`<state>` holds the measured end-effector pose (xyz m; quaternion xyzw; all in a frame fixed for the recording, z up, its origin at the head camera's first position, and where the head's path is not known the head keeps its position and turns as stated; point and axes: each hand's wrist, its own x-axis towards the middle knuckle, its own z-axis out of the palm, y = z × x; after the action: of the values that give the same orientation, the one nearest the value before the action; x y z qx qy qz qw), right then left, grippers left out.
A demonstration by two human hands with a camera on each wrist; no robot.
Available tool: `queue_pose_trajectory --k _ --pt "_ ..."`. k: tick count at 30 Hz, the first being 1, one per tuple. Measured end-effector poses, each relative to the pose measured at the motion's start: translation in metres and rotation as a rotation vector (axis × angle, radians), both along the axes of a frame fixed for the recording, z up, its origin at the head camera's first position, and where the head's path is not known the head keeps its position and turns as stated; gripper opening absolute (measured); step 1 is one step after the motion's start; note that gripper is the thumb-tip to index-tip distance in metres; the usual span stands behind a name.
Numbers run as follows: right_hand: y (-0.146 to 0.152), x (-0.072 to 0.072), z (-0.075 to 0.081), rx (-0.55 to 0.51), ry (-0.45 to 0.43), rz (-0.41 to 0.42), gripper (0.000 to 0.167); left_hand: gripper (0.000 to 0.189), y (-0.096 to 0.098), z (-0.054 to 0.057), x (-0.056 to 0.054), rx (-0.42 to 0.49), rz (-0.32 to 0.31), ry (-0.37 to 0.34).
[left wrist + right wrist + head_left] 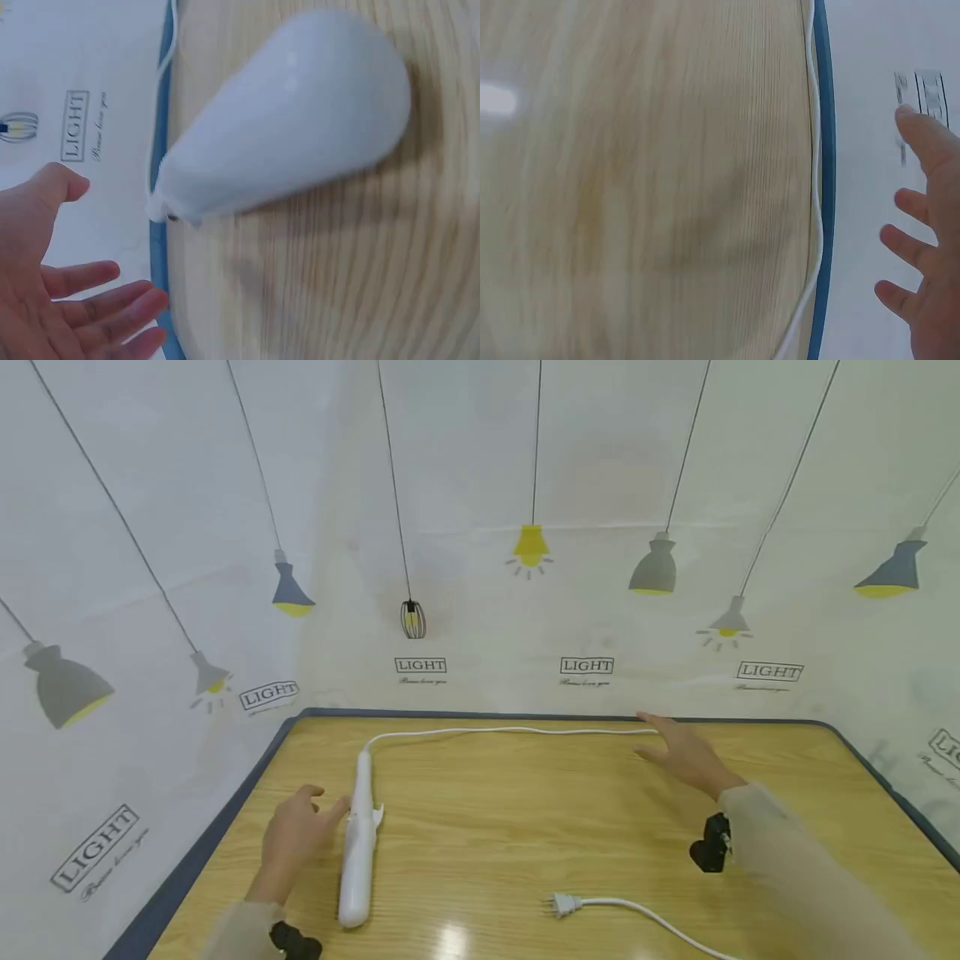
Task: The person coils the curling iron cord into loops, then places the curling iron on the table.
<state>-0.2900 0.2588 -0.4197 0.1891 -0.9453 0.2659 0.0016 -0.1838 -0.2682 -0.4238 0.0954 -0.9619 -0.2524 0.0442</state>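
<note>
A white curling iron [358, 852] with a small side lever lies lengthwise on the left part of the table, its thick end towards the front. Just left of it is my left hand [296, 831], fingers loosely spread; in the left wrist view that hand [67, 285] grips nothing, and the iron [292, 112] lies apart from it. The white cord [510, 729] leaves the iron's narrow end and runs along the back edge. Over the cord's right stretch hovers my right hand [686, 756], fingers extended; in the right wrist view the cord [816, 187] lies apart from those fingers [907, 244].
The cord's two-prong plug [564, 904] lies near the front middle, its cable curving off to the front right. A wood-grain table [480, 827] with a dark blue rim meets a pale backdrop [480, 460] printed with lamps at the back and sides.
</note>
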Motion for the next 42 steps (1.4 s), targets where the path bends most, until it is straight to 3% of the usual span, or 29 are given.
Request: queue_pose_trajectory --k 4,7,14,19,33,38,42 --pt "-0.041 -0.018 -0.002 -0.082 -0.104 0.046 0.068 0.064 0.015 -0.002 0.012 0.063 0.032 -0.013" --pt "-0.071 -0.031 -0.005 -0.124 -0.133 0.086 0.059 0.067 0.022 -0.004 0.021 0.102 0.052 -0.036" --pt "-0.128 -0.062 -0.021 -0.129 -0.098 0.123 0.049 0.070 0.036 -0.006 0.040 0.143 0.080 -0.052" --pt "-0.153 -0.078 -0.032 -0.121 -0.072 0.096 0.048 0.068 0.045 -0.010 0.047 0.206 0.085 -0.042" --pt "-0.183 -0.091 -0.061 0.032 0.055 -0.001 0.033 0.071 0.058 -0.032 0.056 0.242 0.189 0.053" --pt "-0.191 -0.093 -0.069 0.041 0.137 -0.047 0.022 0.067 0.057 -0.040 0.054 0.259 0.195 0.122" --pt "-0.198 -0.096 -0.070 0.022 0.146 -0.057 0.013 0.059 0.056 -0.043 0.052 0.239 0.237 0.140"
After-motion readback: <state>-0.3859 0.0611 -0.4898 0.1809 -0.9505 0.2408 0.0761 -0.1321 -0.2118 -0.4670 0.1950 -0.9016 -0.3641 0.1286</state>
